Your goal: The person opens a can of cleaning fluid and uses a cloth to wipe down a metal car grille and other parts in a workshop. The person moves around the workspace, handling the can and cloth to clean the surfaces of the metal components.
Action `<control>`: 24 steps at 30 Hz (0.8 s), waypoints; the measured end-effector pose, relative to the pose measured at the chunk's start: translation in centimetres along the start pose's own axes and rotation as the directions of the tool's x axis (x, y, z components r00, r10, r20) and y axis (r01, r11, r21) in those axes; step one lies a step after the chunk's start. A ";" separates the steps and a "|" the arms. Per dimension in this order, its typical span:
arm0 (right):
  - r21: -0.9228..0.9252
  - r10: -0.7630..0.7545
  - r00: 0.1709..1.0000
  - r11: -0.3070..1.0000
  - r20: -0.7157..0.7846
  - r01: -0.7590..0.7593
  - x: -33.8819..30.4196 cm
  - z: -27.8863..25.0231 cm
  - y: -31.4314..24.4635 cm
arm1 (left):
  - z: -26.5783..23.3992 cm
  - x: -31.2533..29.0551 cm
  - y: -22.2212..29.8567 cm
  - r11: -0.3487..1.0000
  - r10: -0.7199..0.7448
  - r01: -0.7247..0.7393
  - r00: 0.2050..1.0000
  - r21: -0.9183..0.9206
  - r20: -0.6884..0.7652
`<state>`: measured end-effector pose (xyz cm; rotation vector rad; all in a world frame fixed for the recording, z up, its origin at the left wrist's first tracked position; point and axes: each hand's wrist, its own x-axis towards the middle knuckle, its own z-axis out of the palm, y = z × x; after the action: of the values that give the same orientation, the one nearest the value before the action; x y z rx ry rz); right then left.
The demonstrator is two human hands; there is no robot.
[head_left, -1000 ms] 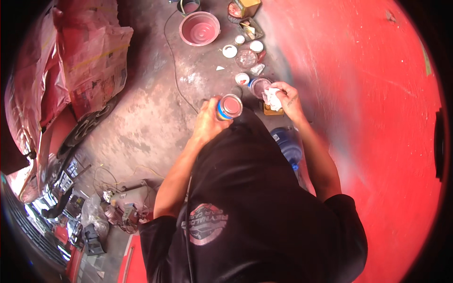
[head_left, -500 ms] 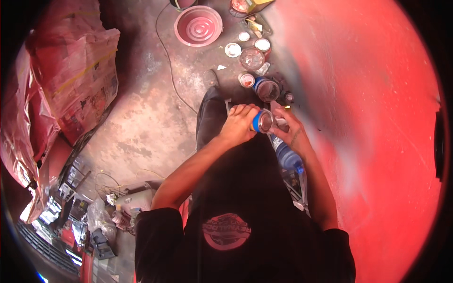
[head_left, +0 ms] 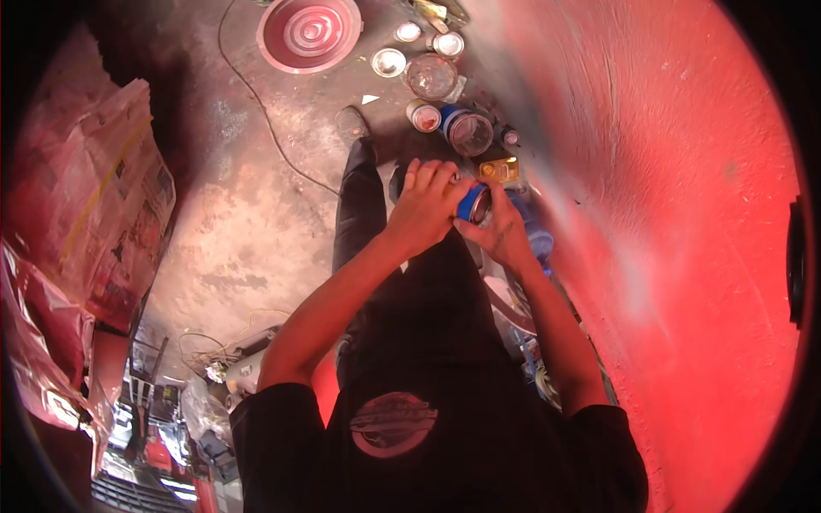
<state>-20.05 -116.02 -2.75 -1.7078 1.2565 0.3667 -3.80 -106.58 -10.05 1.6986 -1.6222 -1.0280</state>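
Over my lap, a small can with a blue band (head_left: pixel 473 203) lies tilted, its round metal end facing up toward me. My left hand (head_left: pixel 423 208) wraps around the can from the left with fingers curled. From the right, my right hand (head_left: pixel 503 232) closes on its metal end, thumb below and fingers above. What the right palm may hold besides is hidden. Just beyond the hands stands a yellow rectangular tin (head_left: pixel 499 169). A clear tub with a blue side (head_left: pixel 469 131) sits past it, beside a small can stained red inside (head_left: pixel 423 116).
A blue clear bottle (head_left: pixel 537 229) lies right of my hands. Farther off are a clear round container (head_left: pixel 431 77), a shallow silvery can (head_left: pixel 388 62) and a pink basin (head_left: pixel 310 32). A cable (head_left: pixel 272 128) crosses the floor. A red panel (head_left: pixel 684 256) rises at right; paper sheeting (head_left: pixel 120 197) hangs left.
My right hand has moved in from beside the can and closed on its end. The can has turned a little. My view has shifted, and the yellow tin now shows.
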 end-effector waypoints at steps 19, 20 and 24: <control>0.970 0.579 0.801 0.070 0.151 -0.233 18.2 10.3 15.9 | 19.7 4.6 -15.9 0.750 -0.449 0.427 0.890 -0.505 0.085; 0.942 0.621 0.769 0.144 0.151 -0.302 18.4 11.1 16.7 | 20.4 4.3 -15.6 0.615 -0.557 0.529 0.817 -0.585 0.152; 0.752 0.610 0.776 0.584 -0.159 -0.305 21.2 10.1 21.9 | 22.7 2.0 -16.9 0.571 -0.657 0.601 0.743 -0.560 0.128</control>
<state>-27.01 -120.39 -33.72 -0.7726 1.8722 -0.1885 -13.44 -104.44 -36.66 1.8564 -0.4793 -1.5454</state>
